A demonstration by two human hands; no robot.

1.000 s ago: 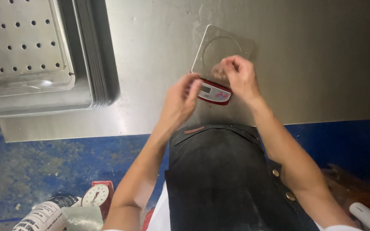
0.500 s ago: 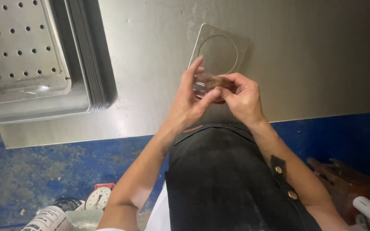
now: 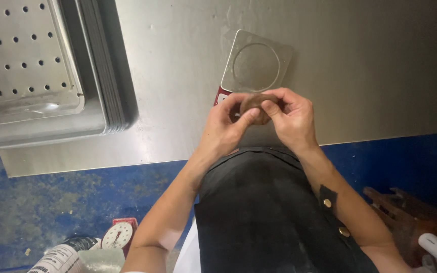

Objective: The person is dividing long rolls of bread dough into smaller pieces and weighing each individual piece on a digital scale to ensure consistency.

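Left hand: the left hand (image 3: pixel 226 129) is raised over the near edge of the steel table (image 3: pixel 380 76); its fingers are curled narrowly around a small brown lump (image 3: pixel 255 106), thumb pressed to its near side
Right hand: the right hand (image 3: pixel 292 119) meets the left from the right; its fingertips pinch the same lump from above and behind
Brown lump: rounded, held between both hands, just near of the scale; what it is made of cannot be told
Scale: a small scale (image 3: pixel 255 63) with a square metal platform and red body stands on the table, just beyond the hands
Perforated tray: a perforated tray (image 3: pixel 24 55) sits on a stack at far left, well apart
Apron: a black apron (image 3: pixel 264 217) fills the near middle
Floor: blue floor (image 3: pixel 51 212); a red dial scale (image 3: pixel 119 235) at near left
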